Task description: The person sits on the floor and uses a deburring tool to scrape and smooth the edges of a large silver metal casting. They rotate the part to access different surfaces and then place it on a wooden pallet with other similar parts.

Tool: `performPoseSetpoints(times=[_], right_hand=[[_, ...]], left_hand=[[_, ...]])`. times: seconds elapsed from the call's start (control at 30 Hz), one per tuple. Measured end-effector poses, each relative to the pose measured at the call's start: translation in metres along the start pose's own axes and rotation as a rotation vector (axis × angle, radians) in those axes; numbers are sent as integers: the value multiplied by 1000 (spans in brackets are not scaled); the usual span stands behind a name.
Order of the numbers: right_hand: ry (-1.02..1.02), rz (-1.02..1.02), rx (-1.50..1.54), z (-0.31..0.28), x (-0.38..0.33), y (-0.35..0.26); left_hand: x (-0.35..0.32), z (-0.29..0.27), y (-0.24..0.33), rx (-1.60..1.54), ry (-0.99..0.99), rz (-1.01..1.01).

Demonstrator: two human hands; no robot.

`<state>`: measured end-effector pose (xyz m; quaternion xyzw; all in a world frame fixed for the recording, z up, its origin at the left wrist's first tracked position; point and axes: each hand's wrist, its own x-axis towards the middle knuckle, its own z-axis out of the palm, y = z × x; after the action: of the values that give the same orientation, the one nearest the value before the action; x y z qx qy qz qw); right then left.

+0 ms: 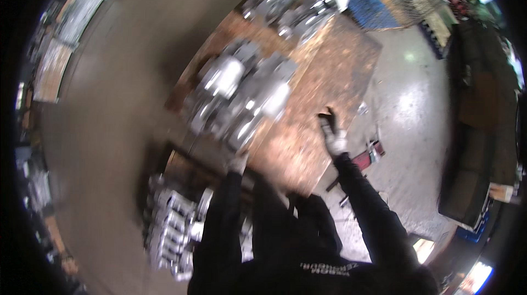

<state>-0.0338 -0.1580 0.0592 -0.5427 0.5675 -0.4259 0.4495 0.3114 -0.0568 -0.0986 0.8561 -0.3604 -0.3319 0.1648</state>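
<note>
Extending two hands, four castings atop board

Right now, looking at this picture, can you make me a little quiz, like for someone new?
1. True or false: the right hand is closed in a fist.
2. Which hand is nearer to the big shiny metal parts on the brown board?
A) left hand
B) right hand
3. Fill in the colour: the person's sleeves are ____.

Key:
1. False; its thumb and fingers are spread apart.
2. A
3. black
</note>
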Motion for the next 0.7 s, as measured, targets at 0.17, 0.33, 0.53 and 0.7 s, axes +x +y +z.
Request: performPoseSetpoints(times=[0.17,0.33,0.53,0.7], right_hand=[[-156,3,-68,68,127,16],[-465,-38,99,101,158,8],[-730,-177,148,69,207,40],[-914,-359,51,15,214,57]], left_hand=[[38,62,1,-327,426,192],[27,52,-10,-669,392,223],[-73,166,48,-1046,632,139],[-107,285,44,-1052,972,88]])
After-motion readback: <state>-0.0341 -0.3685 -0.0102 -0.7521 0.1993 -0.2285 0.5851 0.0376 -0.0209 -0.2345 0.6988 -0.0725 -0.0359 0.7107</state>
